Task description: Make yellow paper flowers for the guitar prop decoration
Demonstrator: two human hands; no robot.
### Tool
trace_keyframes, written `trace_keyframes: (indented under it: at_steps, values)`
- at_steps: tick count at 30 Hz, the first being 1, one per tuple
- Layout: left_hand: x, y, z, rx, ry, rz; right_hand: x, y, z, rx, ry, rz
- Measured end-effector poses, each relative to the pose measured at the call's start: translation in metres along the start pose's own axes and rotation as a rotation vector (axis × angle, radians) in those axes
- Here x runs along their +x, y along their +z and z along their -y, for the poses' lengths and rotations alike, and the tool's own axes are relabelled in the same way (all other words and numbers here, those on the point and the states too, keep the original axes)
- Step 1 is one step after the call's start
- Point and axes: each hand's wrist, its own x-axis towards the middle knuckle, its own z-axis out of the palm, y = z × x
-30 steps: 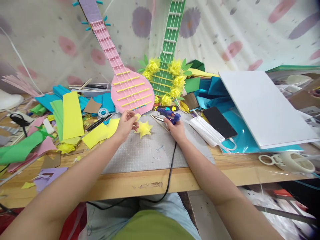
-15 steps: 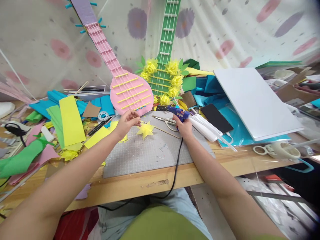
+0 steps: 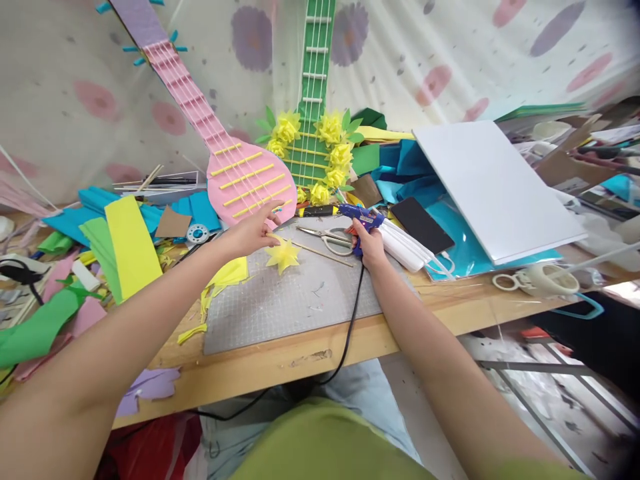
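My left hand [image 3: 253, 232] reaches over the grey cutting mat [image 3: 280, 300] with fingers stretched out, the index tip at the lower edge of the pink paper guitar [image 3: 250, 185]. A yellow paper flower [image 3: 283, 255] on a thin stick lies on the mat just below the thumb. My right hand [image 3: 370, 248] is closed round the handle of a blue glue gun [image 3: 361, 217], held a little above the mat, nozzle to the left. The gun's black cord [image 3: 350, 327] runs down over the table's front edge.
Scissors [image 3: 331, 237] lie on the mat between my hands. A green guitar with yellow flowers [image 3: 316, 150] leans at the back. Right of the gun lie white face masks [image 3: 407, 245], a black phone [image 3: 421, 224], a white board [image 3: 495, 187] and a tape dispenser [image 3: 545, 280]. Coloured paper strips [image 3: 125, 243] cover the left.
My right hand lifted the glue gun off the table and drew it slightly right. My left hand opened its pinch and stretched toward the pink guitar; the flower now lies on the mat.
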Motion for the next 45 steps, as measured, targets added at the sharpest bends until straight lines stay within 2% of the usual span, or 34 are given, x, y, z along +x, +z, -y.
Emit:
trace_keyframes:
  at_steps: [8, 15, 21, 23, 29, 34, 38, 45]
  values:
    - [0.007, 0.006, 0.004, 0.091, -0.006, 0.089, -0.003, 0.001, 0.004, -0.009, 0.004, 0.030]
    - [0.012, 0.008, -0.005, 0.158, -0.085, 0.098, -0.001, -0.001, 0.003, -0.024, 0.003, 0.056]
    - [0.014, 0.005, -0.002, 0.061, -0.135, 0.071, -0.001, 0.001, 0.005, -0.043, 0.021, 0.050]
    - [0.013, 0.002, -0.001, 0.088, -0.156, 0.077, -0.001, 0.000, 0.005, -0.035, 0.020, 0.052]
    - [0.014, 0.001, -0.003, 0.303, -0.031, 0.118, 0.000, -0.001, 0.002, -0.062, 0.017, 0.057]
    - [0.019, 0.004, -0.009, 0.464, -0.027, 0.145, 0.001, -0.002, 0.001, -0.057, 0.015, 0.048]
    - [0.022, 0.008, -0.008, 0.475, -0.038, 0.145, 0.000, -0.001, 0.002, -0.054, 0.021, 0.051]
    - [0.025, 0.012, 0.007, 0.512, 0.000, 0.191, -0.002, 0.001, 0.007, -0.021, 0.042, 0.045]
